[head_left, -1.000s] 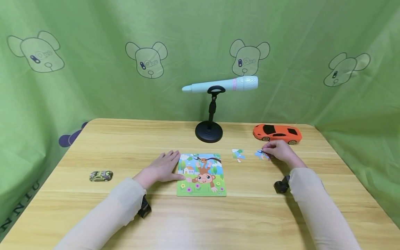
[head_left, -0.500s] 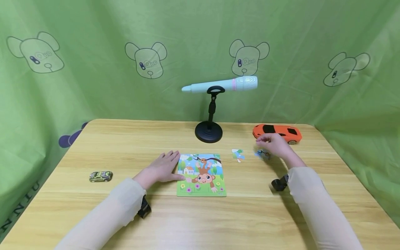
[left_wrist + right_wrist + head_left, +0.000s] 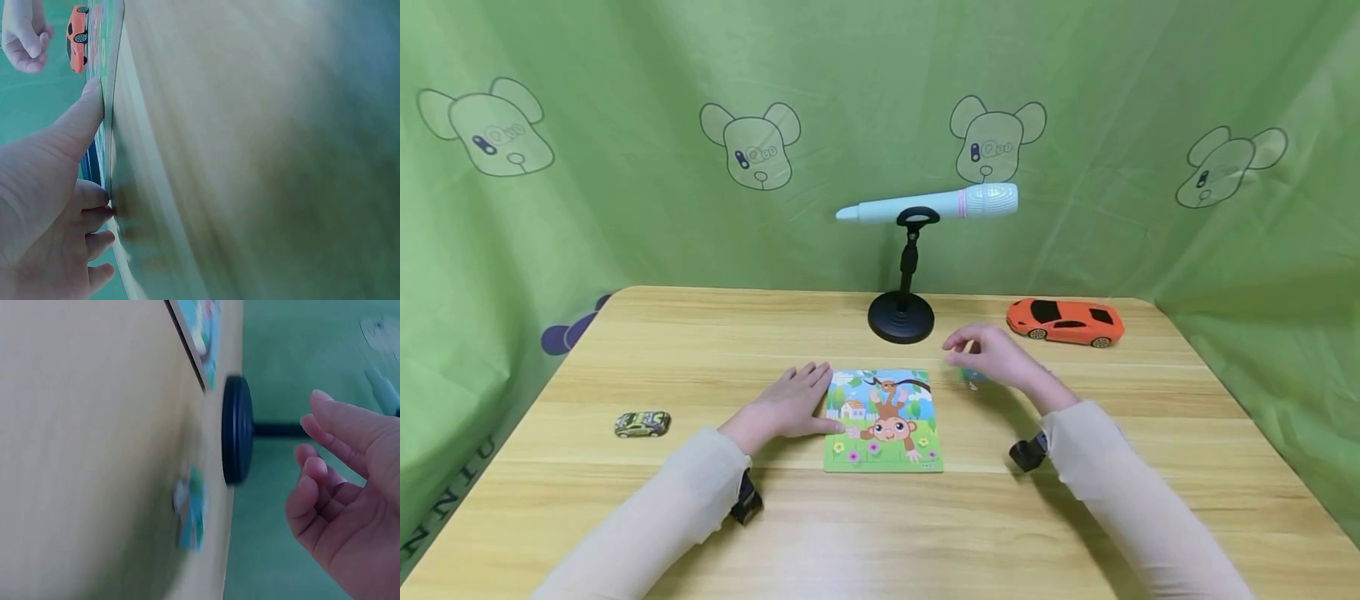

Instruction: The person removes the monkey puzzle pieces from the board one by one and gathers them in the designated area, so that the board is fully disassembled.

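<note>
— Where's the loose puzzle piece (image 3: 190, 514) rn?

— Flat on the table (image 3: 1075, 433), just under my right hand (image 3: 992, 357), right of the puzzle board (image 3: 883, 421) and near the black mic stand base (image 3: 901, 317). From the wrist cam it's blurry, blue-green, not touching my fingers (image 3: 325, 481).

— So you're not holding it?

— No — right hand hovers over it, fingers loosely curled and a bit apart, nothing pinched between them as far as I can see.

— And the left hand (image 3: 793, 404)?

— Lies flat on the table, fingers straight and together, fingertips against the board's left edge; thumb (image 3: 81, 122) runs along its rim.

— How far along, in your view?

— Board looks mostly filled: monkey, house, flowers all in place. I'd judge the top right corner isn't closed, tho the head view's too small to be sure. At least this one piece is left to seat; whether another lies under my hand, can't tell.

— Other stuff around?

— Orange toy car (image 3: 1065, 322) at the far right, small dark toy car (image 3: 642, 423) well off to the left, pale blue toy mic (image 3: 928, 203) lying in the stand's clip.
</note>
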`<move>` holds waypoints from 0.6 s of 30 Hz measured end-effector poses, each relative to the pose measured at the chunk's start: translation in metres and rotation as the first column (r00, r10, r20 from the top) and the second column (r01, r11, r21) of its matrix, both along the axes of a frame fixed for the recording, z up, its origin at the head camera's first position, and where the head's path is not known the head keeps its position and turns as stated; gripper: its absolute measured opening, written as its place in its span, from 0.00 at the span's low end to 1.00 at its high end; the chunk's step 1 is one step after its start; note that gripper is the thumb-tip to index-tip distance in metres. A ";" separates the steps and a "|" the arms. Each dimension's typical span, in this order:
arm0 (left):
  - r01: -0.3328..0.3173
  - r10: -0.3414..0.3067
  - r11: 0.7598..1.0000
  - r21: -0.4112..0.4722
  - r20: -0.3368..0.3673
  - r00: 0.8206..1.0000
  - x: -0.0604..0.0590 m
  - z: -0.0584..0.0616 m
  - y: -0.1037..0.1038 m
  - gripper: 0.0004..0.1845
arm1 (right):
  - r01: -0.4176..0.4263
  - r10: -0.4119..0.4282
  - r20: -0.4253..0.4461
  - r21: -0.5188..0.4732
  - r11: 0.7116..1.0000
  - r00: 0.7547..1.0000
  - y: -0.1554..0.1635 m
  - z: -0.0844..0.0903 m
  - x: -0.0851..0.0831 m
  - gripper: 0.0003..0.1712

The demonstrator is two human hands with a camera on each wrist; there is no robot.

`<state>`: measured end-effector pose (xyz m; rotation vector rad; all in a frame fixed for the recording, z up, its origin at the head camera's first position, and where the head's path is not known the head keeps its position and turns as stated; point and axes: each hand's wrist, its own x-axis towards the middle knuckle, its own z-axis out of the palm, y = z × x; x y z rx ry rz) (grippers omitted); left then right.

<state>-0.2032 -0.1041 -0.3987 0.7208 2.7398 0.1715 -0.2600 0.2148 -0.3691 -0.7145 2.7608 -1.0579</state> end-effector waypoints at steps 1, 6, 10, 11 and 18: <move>-0.001 0.001 1.000 0.000 0.001 1.000 0.000 0.000 0.000 0.50 | -0.021 0.021 0.009 0.002 1.000 1.000 -0.005 -0.001 0.001 0.12; -0.004 0.004 1.000 0.001 0.002 1.000 0.000 -0.001 0.000 0.50 | -0.119 0.117 0.049 0.022 0.993 0.992 -0.027 -0.010 0.006 0.12; -0.004 0.004 1.000 0.005 0.003 1.000 0.000 -0.001 0.000 0.50 | -0.189 0.184 0.082 0.059 0.980 0.979 -0.040 -0.018 0.008 0.13; -0.004 0.004 1.000 0.006 0.004 1.000 0.000 -0.001 0.000 0.50 | -0.207 0.201 0.083 0.072 0.976 0.976 -0.043 -0.020 0.009 0.12; -0.004 0.004 1.000 0.013 0.009 1.000 -0.001 -0.002 -0.001 0.50 | -0.276 0.263 0.104 0.149 0.949 0.959 -0.052 -0.033 0.008 0.10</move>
